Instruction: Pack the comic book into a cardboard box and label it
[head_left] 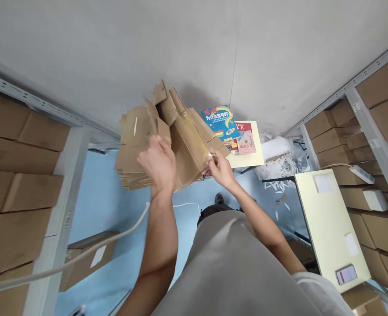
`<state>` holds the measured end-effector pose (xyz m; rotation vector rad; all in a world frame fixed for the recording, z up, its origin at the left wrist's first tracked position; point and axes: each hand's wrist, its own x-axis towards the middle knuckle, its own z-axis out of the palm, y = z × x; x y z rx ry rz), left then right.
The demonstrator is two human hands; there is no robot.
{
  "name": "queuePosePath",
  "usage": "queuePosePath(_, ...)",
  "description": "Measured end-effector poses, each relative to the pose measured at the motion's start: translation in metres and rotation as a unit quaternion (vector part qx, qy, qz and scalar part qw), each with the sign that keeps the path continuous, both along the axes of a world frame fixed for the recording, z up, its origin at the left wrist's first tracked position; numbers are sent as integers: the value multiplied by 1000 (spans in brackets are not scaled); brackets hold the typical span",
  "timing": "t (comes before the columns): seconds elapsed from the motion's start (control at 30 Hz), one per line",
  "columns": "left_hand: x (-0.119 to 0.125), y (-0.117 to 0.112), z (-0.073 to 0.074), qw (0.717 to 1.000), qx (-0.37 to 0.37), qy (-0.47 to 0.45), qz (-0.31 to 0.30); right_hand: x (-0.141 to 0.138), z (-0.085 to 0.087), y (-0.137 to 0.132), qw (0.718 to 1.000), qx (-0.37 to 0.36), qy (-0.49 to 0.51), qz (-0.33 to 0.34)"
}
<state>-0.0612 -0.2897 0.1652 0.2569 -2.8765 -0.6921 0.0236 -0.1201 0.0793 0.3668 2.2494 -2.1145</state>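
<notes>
A partly flattened cardboard box [189,145], with its flaps raised and brown tape along it, stands tilted in front of me. My left hand [159,160] is closed, fingers curled at a raised flap on the box's left side. At the lower right corner my right hand [220,169] pinches the edge of the box beside a shiny bit of tape. Left of the box lies a stack of flattened cardboard [131,149], partly behind my left hand. Just right of it are a blue book [220,123] and a pink book [246,142].
The books rest on a pale yellow tabletop [258,149]. Shredded paper [279,166] fills a spot to the right. Another pale table [328,228] holds a phone [346,274]. Shelves of cardboard boxes [25,188] flank both sides. A white cable [114,237] crosses at lower left.
</notes>
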Motion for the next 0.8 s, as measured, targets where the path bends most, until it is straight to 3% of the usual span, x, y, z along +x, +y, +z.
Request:
queuePosePath(0.2,4,-24,72,983,38,131,119,3,-8,15,997,-51,-52,-34)
queuePosePath(0.27,9,-32,83,973,76,191,106,5,-10,15,995,-71,-60,-43)
queuePosePath(0.33,9,-36,80,969,93,221,66,11,-5,19,995,-78,-48,-47)
queuePosePath(0.43,-3,-36,52,983,62,173,13,31,15,37,997,-44,1,-69)
queuePosePath(0.57,-21,-17,-7,1000,6,13,24,76,58,83,986,33,69,-149)
queuePosePath(0.67,-21,9,-53,991,-6,-130,-31,123,90,121,970,57,80,-222)
queuePosePath(0.73,-16,33,-78,980,21,-179,-85,158,105,144,952,84,89,-281)
queuePosePath(0.8,-10,64,-95,974,97,-137,-153,196,115,162,927,124,97,-339)
